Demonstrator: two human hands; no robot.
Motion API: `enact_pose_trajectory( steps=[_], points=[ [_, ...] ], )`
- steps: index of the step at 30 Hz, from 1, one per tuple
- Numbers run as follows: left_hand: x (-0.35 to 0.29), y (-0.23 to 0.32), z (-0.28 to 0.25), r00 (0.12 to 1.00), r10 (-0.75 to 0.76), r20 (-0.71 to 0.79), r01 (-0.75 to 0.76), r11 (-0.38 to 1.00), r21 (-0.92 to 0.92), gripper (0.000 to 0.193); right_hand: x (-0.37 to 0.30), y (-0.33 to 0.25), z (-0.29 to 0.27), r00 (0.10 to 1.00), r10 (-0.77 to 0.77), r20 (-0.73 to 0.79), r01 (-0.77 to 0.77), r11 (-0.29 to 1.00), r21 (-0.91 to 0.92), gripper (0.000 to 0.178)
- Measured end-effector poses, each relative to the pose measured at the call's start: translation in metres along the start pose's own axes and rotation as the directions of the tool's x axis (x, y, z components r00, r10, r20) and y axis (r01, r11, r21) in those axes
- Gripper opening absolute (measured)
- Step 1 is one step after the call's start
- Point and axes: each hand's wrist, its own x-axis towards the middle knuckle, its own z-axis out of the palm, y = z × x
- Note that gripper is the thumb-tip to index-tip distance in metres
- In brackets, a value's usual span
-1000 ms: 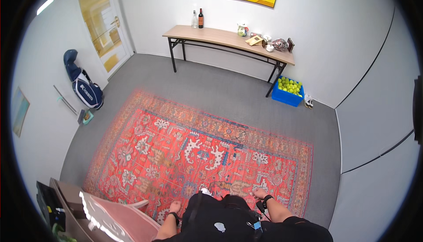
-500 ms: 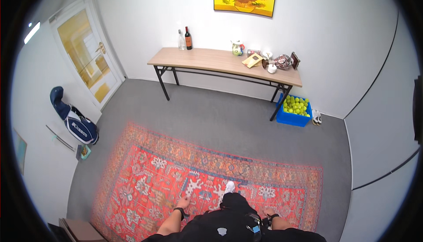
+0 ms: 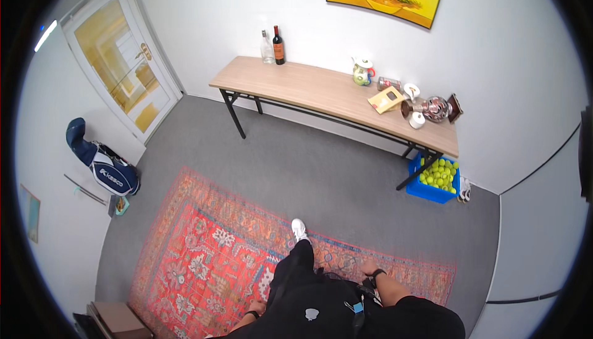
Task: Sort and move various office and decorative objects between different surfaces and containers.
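My left hand (image 3: 257, 306) hangs low beside my body, above the patterned red rug (image 3: 204, 259); its fingers are mostly hidden. My right hand (image 3: 369, 268) is out in front of my right side, over the rug's border, fingers loosely bent and nothing seen in it. Both wrists wear dark bands. Neither hand touches the wooden-topped folding table (image 3: 302, 86) ahead. On it stand a clear bottle (image 3: 267, 49), a dark wine bottle (image 3: 278, 47) and a painted teapot (image 3: 362, 72). At its right end a silvery trophy-like vessel (image 3: 436, 109) lies on its side.
Around the vessel are a can (image 3: 388, 84), a yellowish packet (image 3: 386, 100) and white cups (image 3: 417, 120). A blue bin (image 3: 437, 196) of tennis balls stands under the table's right end, beside shoes (image 3: 464, 191). A golf bag (image 3: 111, 169) and a door (image 3: 120, 61) are at left.
I have stepped forward, a white shoe now at the rug's far border. The table looks nearer and farther right. My right hand has swung forward, my left hand back toward my body.
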Motion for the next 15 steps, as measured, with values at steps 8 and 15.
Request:
enact_pose_trajectory(
  steps=[8,15],
  points=[
    [0.117,0.141,-0.097,0.925,0.343,0.166,-0.289,0.915,-0.281,0.044,0.161,-0.070,-0.215,0.974,0.089,-0.208,0.011,0.899,0.438,0.029],
    [0.135,0.360,-0.251,0.893,0.354,-0.279,-0.423,0.871,-0.250,0.032,0.226,-0.025,-0.315,0.874,0.325,-0.361,-0.135,0.877,0.461,0.027]
  ],
)
